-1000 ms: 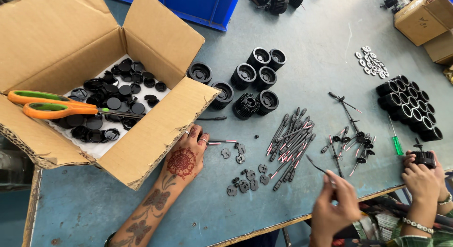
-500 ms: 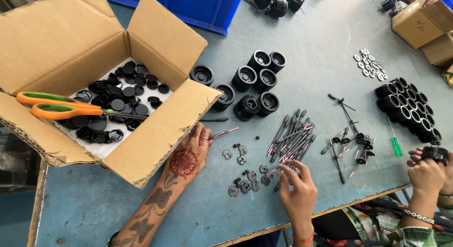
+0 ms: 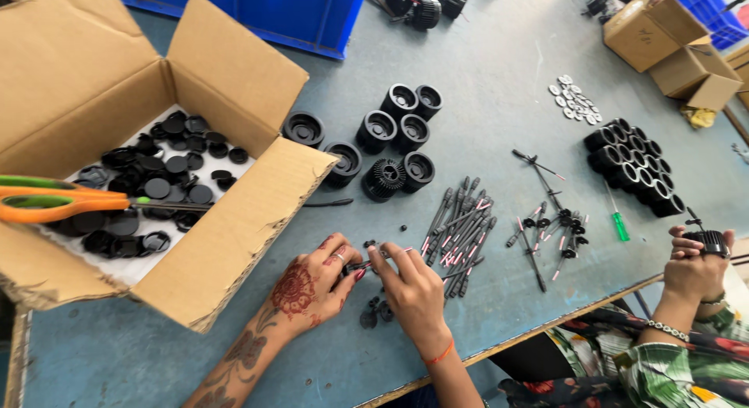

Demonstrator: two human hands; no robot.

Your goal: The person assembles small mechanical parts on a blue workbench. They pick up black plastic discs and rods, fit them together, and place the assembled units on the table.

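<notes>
Black plastic piece: I am pinching a small black part (image 3: 365, 261) between both hands, just above the grey-blue table (image 3: 499, 88), near its front edge.
Left hand: my left hand (image 3: 308, 287) is closing thumb and fingers on one end of that part; the wrist is resting low by the cardboard box (image 3: 234, 244).
Right hand: my right hand (image 3: 413, 287) is meeting it from the other side, fingertips (image 3: 390, 256) together on what looks like a thin pin with a pink tip; how it sits in the part I cannot tell.
Doing it well: I am keeping both grips short and close to the joint, I judge, so the thin pin is not bending or slipping sideways.
Loose bits: more small black pieces (image 3: 374, 310) are lying on the table right under my hands.
Pin supply: the heap of dark rods (image 3: 460, 228) is lying just beside my right hand.
Wheels: black wheel hubs (image 3: 398, 135) are standing further back, well apart.
Box contents: flat black caps (image 3: 168, 189) and orange-handled scissors (image 3: 62, 201) are sitting inside the box.
Neighbour: another person's hands (image 3: 694, 264) are holding a black wheel at the right edge.
</notes>
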